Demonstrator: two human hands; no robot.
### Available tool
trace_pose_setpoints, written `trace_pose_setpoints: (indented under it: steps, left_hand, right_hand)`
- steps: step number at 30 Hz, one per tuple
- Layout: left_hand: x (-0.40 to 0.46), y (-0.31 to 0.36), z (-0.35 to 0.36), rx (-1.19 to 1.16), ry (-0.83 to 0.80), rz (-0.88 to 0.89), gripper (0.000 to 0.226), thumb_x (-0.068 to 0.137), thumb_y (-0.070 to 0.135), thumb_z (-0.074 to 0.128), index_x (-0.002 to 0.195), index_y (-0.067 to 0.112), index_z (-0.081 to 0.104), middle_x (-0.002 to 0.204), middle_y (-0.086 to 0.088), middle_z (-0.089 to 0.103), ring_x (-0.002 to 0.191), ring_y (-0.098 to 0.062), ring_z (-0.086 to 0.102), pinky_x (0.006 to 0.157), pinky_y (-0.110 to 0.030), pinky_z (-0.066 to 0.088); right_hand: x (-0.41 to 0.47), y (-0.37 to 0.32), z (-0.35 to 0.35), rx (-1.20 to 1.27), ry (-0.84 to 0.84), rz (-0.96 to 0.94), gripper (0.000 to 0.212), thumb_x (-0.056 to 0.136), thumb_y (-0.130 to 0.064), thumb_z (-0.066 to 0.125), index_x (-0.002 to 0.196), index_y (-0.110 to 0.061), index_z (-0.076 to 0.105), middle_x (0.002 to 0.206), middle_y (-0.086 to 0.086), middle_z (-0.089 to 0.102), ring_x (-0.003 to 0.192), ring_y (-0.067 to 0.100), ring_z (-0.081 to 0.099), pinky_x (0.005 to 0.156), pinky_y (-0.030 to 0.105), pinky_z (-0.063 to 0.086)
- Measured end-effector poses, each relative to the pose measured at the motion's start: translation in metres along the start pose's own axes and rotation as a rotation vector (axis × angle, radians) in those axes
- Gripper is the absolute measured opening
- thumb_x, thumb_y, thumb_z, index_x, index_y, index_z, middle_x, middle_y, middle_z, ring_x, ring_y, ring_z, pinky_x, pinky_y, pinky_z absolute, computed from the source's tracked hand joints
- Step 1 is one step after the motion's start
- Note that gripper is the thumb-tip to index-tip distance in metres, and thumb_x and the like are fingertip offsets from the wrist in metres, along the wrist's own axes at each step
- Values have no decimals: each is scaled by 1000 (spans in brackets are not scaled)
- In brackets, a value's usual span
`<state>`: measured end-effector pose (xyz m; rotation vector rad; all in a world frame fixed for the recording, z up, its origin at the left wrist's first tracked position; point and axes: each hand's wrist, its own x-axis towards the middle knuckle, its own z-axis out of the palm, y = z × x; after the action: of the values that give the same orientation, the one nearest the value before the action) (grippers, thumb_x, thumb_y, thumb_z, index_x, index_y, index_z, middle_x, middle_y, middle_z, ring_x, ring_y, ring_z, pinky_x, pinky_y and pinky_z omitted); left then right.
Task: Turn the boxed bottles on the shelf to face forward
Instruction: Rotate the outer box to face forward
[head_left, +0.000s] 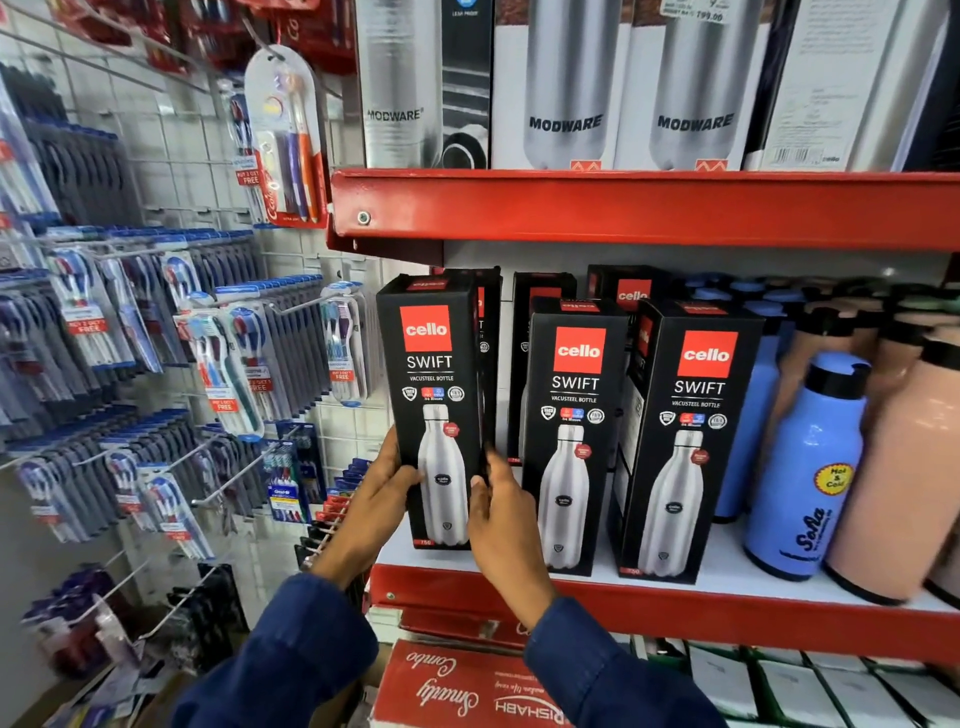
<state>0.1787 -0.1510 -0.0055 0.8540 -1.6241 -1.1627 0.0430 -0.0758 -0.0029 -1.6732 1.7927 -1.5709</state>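
While both hands clamp the leftmost Cello Swift box (439, 410) | left hand (382, 491) fingers on left edge, right hand (501, 512) fingers on right edge | box upright, front face forward | hands equally near

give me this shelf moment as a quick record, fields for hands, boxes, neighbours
left hand: grips left edge of left box
right hand: grips the same box's right edge
left box: front faces forward, at shelf front
middle box: faces forward, untouched
right box: faces forward, untouched
back row: more black boxes, partly hidden
blue bottle: unboxed, right of the boxes
upper shelf: Modware boxes
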Motion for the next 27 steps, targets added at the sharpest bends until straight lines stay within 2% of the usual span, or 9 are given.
trace_pose_setpoints:
  steps: [2,4,7,10,13,19,21,24,27]
  left_hand:
    - [-1,-2,1,22,-5,10,62,99,-2,38,147,36,43,135,10,65,114,1,63,84,-15,52]
    - [-3,-4,3,17,-23,19,64,100,-3,37,150,37,39,143,8,60,127,-6,58,99,-23,49]
    - [-7,-7,6,-1,-44,22,66,102,-3,35,154,37,32,149,5,54,135,-12,53,107,-27,46]
    - [-8,-10,7,8,-50,52,66,102,-4,35,153,37,31,149,9,54,134,-5,52,103,-17,47]
    - [-13,-19,6,32,-34,54,65,100,-7,39,156,26,31,148,6,54,136,-7,51,105,-15,46]
    - [-33,-48,10,352,178,57,49,93,11,66,140,14,52,127,0,69,114,-13,66,99,-32,55]
    - [-35,-52,12,373,230,46,44,92,16,70,134,15,59,118,4,72,108,-10,70,93,-23,56]
    - [-39,-53,15,436,285,60,42,91,19,70,132,13,62,111,10,70,101,-3,66,75,5,42]
    - [-45,-53,15,470,314,72,42,91,21,69,131,13,62,113,1,75,98,-4,66,79,-1,46]
  right_hand:
    - [-1,4,2,-10,-8,13,43,100,-18,40,143,-19,40,69,6,61,50,9,49,46,17,37]
    - [-2,7,3,-15,-19,27,43,100,-18,40,143,-18,39,70,12,63,53,16,52,50,28,40]
    - [-6,11,5,-14,-24,33,45,100,-17,39,144,-18,36,73,19,65,57,27,58,51,37,42]
    - [-7,16,5,-16,-34,28,46,100,-17,39,146,-19,34,74,18,65,55,24,56,49,31,40]
    - [-10,23,3,-24,-66,42,46,100,-18,39,147,-18,35,78,9,65,58,18,57,52,26,42]
    - [-30,37,1,-143,-135,74,49,99,-13,42,147,-15,36,109,12,69,95,21,68,82,30,55]
    - [-33,37,1,-192,-154,83,48,97,-11,42,145,-12,39,112,14,69,98,23,68,84,33,55]
    - [-37,35,1,-211,-165,76,48,95,-8,43,143,-11,43,108,12,71,94,21,69,81,31,55]
    - [-40,34,-1,-227,-160,62,46,95,-8,44,141,-11,46,106,11,72,88,22,70,77,30,55]
